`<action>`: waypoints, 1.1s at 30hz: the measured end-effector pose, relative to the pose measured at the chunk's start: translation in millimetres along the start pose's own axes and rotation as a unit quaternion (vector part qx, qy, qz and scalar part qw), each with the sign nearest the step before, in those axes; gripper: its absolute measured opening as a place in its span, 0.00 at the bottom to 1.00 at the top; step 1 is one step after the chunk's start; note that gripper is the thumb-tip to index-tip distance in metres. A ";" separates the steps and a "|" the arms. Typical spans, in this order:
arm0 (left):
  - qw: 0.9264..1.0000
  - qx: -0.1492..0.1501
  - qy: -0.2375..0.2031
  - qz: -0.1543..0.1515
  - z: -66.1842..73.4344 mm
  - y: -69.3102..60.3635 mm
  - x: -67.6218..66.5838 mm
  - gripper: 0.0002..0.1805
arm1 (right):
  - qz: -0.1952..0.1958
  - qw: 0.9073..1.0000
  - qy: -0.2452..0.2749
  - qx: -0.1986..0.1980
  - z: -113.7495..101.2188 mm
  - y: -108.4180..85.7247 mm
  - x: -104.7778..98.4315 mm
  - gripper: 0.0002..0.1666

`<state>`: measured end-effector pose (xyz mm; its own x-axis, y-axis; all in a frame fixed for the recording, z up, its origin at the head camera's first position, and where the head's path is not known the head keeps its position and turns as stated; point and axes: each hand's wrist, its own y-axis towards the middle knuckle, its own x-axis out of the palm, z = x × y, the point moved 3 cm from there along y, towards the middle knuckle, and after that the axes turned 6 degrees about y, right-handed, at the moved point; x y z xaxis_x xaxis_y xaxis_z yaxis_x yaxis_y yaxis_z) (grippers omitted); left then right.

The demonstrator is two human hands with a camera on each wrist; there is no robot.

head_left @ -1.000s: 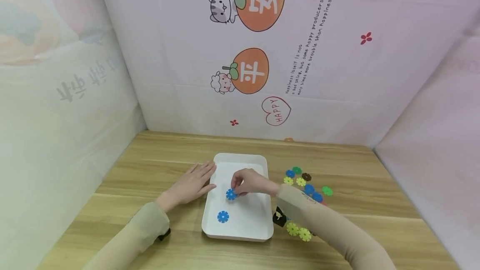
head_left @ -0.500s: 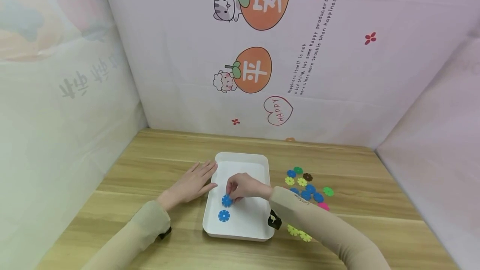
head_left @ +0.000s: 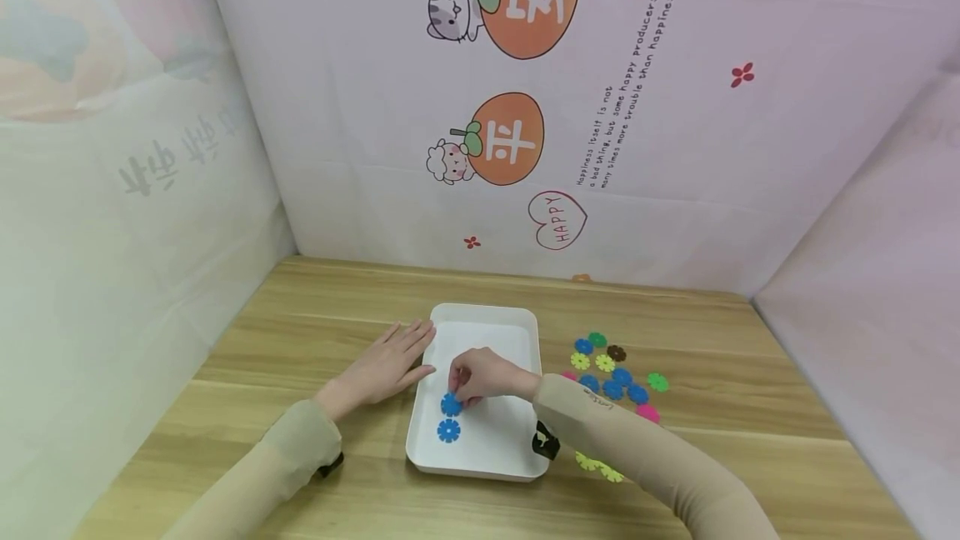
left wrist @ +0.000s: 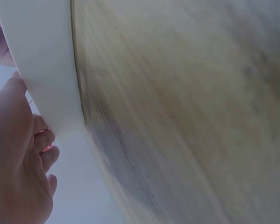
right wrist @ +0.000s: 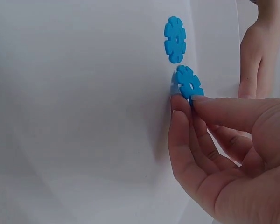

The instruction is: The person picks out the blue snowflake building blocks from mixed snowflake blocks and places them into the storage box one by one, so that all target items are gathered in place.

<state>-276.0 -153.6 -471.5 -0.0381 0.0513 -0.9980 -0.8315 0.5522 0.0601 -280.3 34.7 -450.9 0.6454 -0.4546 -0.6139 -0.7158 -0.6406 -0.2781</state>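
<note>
A white tray (head_left: 495, 448) stands on the wooden table. Inside it, near the front left, lies a blue notched plastic disc (head_left: 448, 431), also seen in the right wrist view as the upper disc (right wrist: 175, 40). My right hand (head_left: 487, 375) pinches a second blue notched disc (right wrist: 189, 83) between thumb and fingertips, tilted just above the tray floor and close to the lying disc. Whether the two discs touch is hard to tell in the head view; a small gap shows in the right wrist view. My left hand (head_left: 386, 365) rests with extended fingers on the tray's left rim.
Right of the tray, several loose discs lie on the table: blue (head_left: 622, 377), green (head_left: 657, 382), yellow (head_left: 581, 362), brown (head_left: 617, 352) and pink (head_left: 647, 413). My right sleeve (head_left: 622, 432) covers part of that group. Printed cloth walls (head_left: 360, 190) enclose the table behind and at the sides.
My right hand has carried its blue disc toward the front left of the tray, closer to the lying disc. The left hand stays at the rim.
</note>
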 end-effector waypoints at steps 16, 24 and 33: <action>1.000 0.003 0.004 0.007 -0.2 -0.7 0.8 0.38 | -0.005 1.000 -0.012 -0.001 -1.4 1.2 2.1 0.02; 1.000 0.004 0.008 0.007 -0.6 0.4 0.6 0.38 | 0.000 1.000 -0.015 0.002 -2.1 1.7 2.2 0.03; 1.000 0.003 0.010 0.005 1.1 -0.3 -2.2 0.38 | 0.015 1.000 -0.026 0.008 -0.5 -1.1 -5.6 0.02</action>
<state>-275.1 -152.9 -469.2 -0.0563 0.0405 -0.9976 -0.8274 0.5573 0.0693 -282.9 37.6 -446.7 0.6089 -0.4414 -0.6591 -0.7394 -0.6166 -0.2702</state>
